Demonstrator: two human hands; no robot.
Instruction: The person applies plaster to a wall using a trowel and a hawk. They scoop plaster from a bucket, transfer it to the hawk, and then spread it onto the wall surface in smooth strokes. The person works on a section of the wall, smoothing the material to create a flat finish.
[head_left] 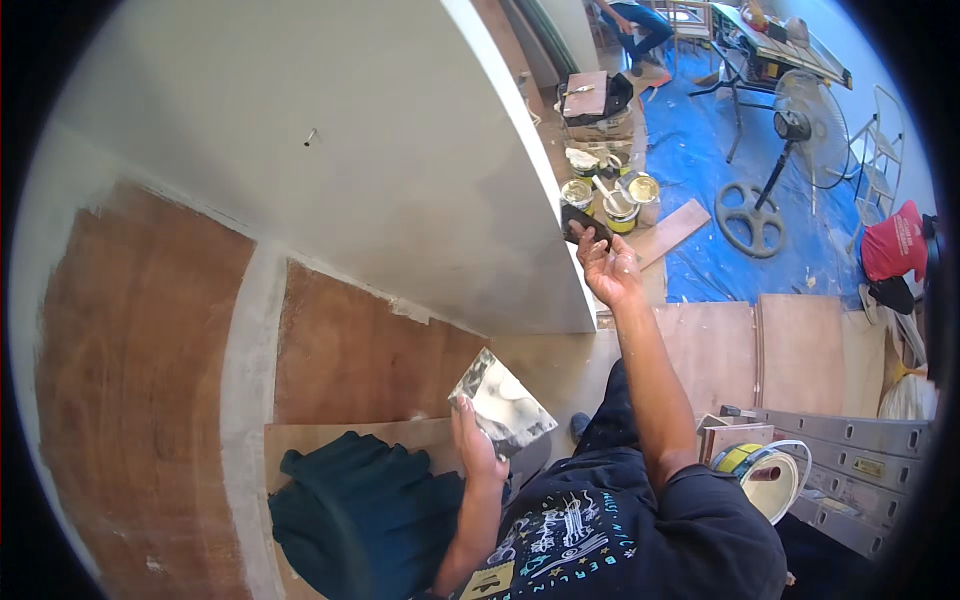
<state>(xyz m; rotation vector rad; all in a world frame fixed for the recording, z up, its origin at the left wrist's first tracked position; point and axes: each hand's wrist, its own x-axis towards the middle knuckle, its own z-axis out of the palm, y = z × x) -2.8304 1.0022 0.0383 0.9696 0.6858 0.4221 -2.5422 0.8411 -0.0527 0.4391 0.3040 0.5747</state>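
My left hand [478, 447] grips a small square board [505, 395] from its side, its face smeared with cream-white putty. Up at the edge of a tall white panel [400, 150], my right hand [612, 268] has its fingers closed on a dark flat scraper [584, 224]. The scraper lies against or very near the panel's edge; contact cannot be made out. Beyond my right hand stand open tubs of putty [621, 211], one with a light-handled tool in it.
Blue sheeting [690, 180] covers the floor at right, under a pedestal fan [795, 125]. A dark green cloth [365, 515] lies at lower left. At my right are a pail [770, 480] and an aluminium ladder [850, 465]. Another person [640, 30] sits at the back.
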